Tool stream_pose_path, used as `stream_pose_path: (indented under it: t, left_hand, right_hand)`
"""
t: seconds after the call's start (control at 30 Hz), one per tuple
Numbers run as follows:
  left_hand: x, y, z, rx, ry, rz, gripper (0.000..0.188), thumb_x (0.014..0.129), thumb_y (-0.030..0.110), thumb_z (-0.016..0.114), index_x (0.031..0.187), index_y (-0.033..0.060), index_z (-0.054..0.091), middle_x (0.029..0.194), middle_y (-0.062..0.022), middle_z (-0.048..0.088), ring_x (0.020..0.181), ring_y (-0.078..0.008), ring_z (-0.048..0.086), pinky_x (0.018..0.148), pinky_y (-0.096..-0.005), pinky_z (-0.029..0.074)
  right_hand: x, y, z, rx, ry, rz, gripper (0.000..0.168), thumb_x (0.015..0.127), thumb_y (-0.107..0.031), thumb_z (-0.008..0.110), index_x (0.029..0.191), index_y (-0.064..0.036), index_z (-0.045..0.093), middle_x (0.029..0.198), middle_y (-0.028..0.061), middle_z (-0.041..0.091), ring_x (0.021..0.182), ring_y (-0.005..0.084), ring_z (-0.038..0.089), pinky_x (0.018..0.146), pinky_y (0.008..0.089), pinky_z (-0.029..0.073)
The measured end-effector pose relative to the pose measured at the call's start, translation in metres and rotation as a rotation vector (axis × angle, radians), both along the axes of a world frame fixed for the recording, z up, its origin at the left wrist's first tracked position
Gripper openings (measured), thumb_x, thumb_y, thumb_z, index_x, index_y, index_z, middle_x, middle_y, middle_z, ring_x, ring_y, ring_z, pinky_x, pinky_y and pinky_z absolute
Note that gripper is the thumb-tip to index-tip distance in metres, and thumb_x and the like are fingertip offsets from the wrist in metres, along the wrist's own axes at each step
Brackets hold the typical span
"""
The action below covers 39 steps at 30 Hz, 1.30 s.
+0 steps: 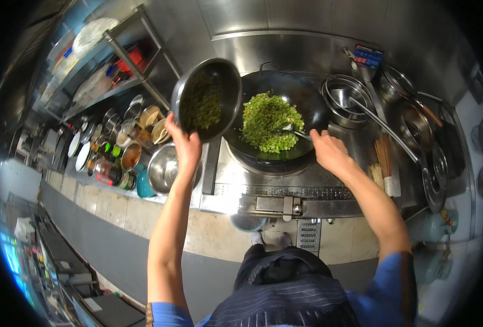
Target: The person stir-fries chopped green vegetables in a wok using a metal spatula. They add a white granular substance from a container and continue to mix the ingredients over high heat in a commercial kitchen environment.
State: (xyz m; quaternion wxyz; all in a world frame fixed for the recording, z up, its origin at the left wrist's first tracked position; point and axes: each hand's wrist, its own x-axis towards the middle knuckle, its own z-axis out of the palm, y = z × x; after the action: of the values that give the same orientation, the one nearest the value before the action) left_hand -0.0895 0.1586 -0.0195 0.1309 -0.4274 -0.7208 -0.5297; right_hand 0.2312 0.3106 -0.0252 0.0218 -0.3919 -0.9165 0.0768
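My left hand (pixel 186 147) grips the rim of a deep metal bowl (pixel 230 88), raised beside the wok and tilted toward it. Dark green chopped vegetable (pixel 203 104) clings inside the bowl. A large black wok (pixel 306 92) rests on the stove's burner. In it lies a heap of chopped green vegetable (pixel 261 114), light green with darker bits on top. My right hand (pixel 332 149) is closed around the handle of a metal utensil (pixel 302 134), likely a ladle or spatula; its head is partly buried in the heap.
Right of the wok, a ladle lies across nested strainers and metal pots (pixel 345 98). A bamboo wok brush (pixel 383 157) stands nearby. To the left are an empty steel bowl (pixel 159 169), a teal container (pixel 145 184), seasoning bowls (pixel 131 155) and a metal shelf rack (pixel 135 67). Gas cylinders (pixel 433 225) stand at right.
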Motion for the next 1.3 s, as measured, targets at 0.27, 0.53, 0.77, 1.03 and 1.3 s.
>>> stream_pose_path:
  t: [0.27, 0.53, 0.77, 1.03, 1.3]
  left_hand:
    - [-0.007, 0.123, -0.027, -0.1, 0.299, -0.326, 0.077, 0.061, -0.019, 0.05, 0.131, 0.0034, 0.027, 0.123, -0.026, 0.036, 0.11, -0.0444, 0.043, 0.091, -0.0445, 0.041]
    - [-0.023, 0.158, 0.037, 0.297, 0.437, -0.456, 0.06, 0.079, 0.001, 0.061, 0.129, 0.0099, 0.03, 0.119, -0.0092, 0.041, 0.106, -0.0211, 0.045, 0.091, -0.0305, 0.038]
    - [-0.006, 0.147, -0.045, -0.189, 0.38, -0.505, 0.07, 0.068, -0.013, 0.053, 0.131, 0.0063, 0.029, 0.126, -0.0228, 0.035, 0.108, -0.0408, 0.046, 0.09, -0.0425, 0.043]
    - [-0.052, 0.128, -0.055, -0.073, -1.026, -0.512, 0.062, 0.077, -0.009, 0.04, 0.131, 0.0117, 0.015, 0.123, -0.0215, 0.038, 0.096, -0.0328, 0.057, 0.064, -0.0369, 0.054]
    - [-0.079, 0.064, -0.038, -0.005, -1.514, -0.593, 0.031, 0.08, -0.001, 0.045, 0.11, -0.0068, 0.04, 0.098, -0.0182, 0.053, 0.082, -0.0309, 0.062, 0.065, -0.0449, 0.06]
  right_hand:
    - [0.064, -0.06, 0.041, -0.127, 0.226, -0.201, 0.025, 0.082, -0.006, 0.055, 0.106, -0.007, 0.048, 0.093, 0.0192, 0.055, 0.081, 0.0411, 0.057, 0.069, 0.0476, 0.046]
    - [0.053, -0.084, 0.049, -0.126, 0.413, -0.347, 0.03, 0.084, -0.005, 0.054, 0.113, -0.008, 0.051, 0.09, 0.0178, 0.055, 0.081, 0.0385, 0.057, 0.07, 0.0448, 0.046]
    - [0.014, -0.074, 0.024, -0.021, 0.099, -0.309, 0.032, 0.083, -0.007, 0.053, 0.114, -0.012, 0.056, 0.09, 0.0155, 0.054, 0.07, 0.0361, 0.06, 0.065, 0.0441, 0.049]
    - [-0.011, -0.071, 0.02, 0.066, -0.014, -0.251, 0.034, 0.078, 0.001, 0.051, 0.11, -0.008, 0.055, 0.088, 0.0188, 0.054, 0.069, 0.0363, 0.062, 0.061, 0.045, 0.051]
    - [-0.027, -0.05, -0.01, 0.231, -0.253, -0.162, 0.016, 0.075, -0.002, 0.053, 0.091, -0.004, 0.05, 0.078, 0.0191, 0.058, 0.068, 0.0347, 0.063, 0.057, 0.0415, 0.052]
